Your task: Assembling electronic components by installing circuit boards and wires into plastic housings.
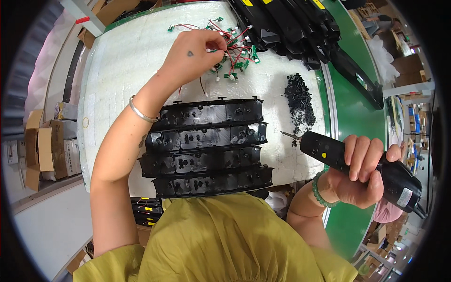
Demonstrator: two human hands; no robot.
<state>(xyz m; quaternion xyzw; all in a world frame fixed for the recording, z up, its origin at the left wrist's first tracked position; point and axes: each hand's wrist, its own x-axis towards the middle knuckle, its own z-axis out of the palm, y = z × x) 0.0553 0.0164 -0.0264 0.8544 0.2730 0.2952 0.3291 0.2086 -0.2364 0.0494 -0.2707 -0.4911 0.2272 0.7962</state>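
My left hand [199, 50] reaches to the far side of the white mat, its fingers pinched on a small green circuit board at the edge of a loose pile of wired circuit boards [240, 60] with red and black leads. In my right hand [361, 169] is a black electric screwdriver [324, 149], fingers wrapped round its body. Its thin bit points left, near a heap of small black screws [299, 101]. Between my arms lie several long black plastic housings [202, 136], stacked in rows one before another with their hollow sides up.
Long black plastic covers [282, 26] with yellow labels are piled at the back right, over the green table [350, 207]. More black parts with yellow labels [148, 211] sit below the near edge. Cardboard boxes [40, 150] stand at the left.
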